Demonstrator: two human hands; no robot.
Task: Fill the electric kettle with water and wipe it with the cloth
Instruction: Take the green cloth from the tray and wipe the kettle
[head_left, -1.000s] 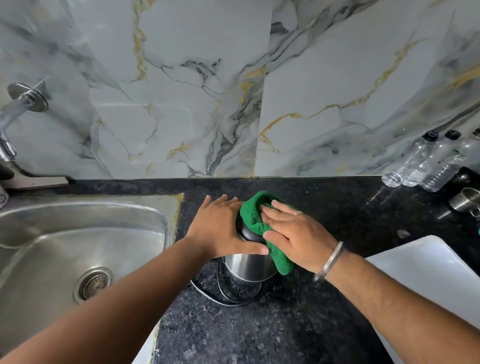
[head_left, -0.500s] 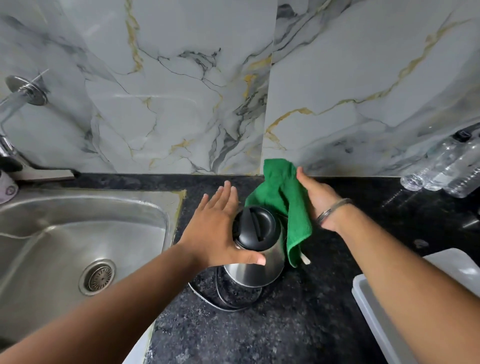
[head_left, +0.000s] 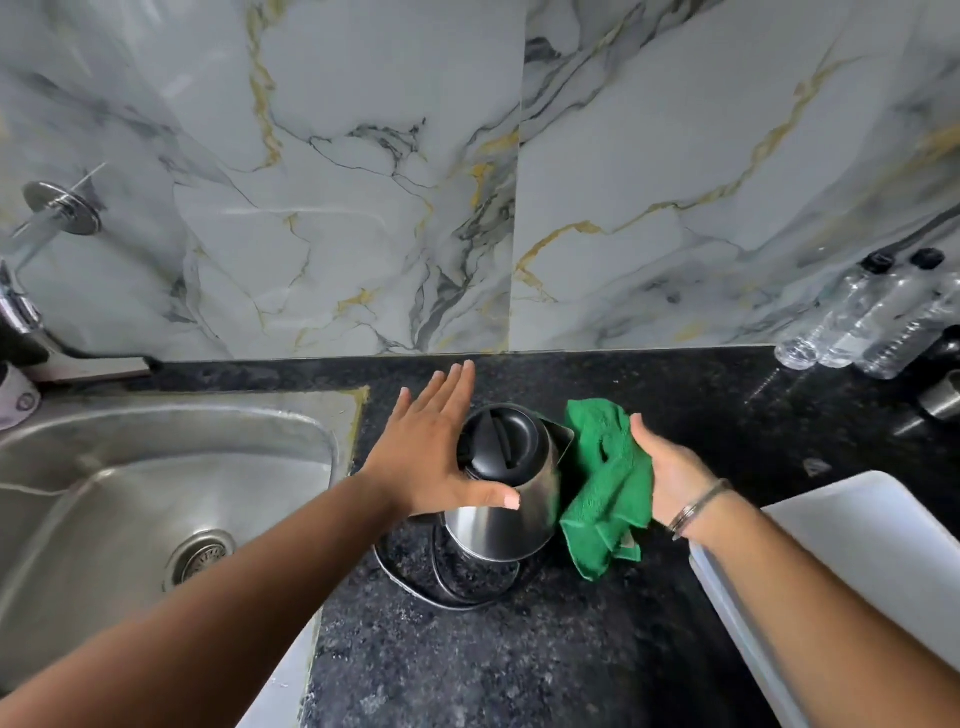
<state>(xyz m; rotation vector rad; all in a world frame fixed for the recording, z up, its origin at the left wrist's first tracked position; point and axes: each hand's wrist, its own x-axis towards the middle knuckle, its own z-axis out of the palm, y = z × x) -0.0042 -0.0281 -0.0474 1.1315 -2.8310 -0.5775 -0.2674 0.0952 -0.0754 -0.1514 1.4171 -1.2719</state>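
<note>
l hand (head_left: 426, 457) flat on kettle (head_left: 506, 493) | r hand (head_left: 670, 480) grips cloth (head_left: 605, 488) – at kettle's r side

A steel sink (head_left: 156, 467) fills the lower left of the frame, its drain (head_left: 200, 556) near the middle of the basin. A tap (head_left: 57, 213) juts from the marble wall (head_left: 363, 156) at upper left. Clear bottles (head_left: 872, 317) lean at the right edge, above a white tray (head_left: 857, 545) at lower right on the black counter (head_left: 519, 665).
</note>
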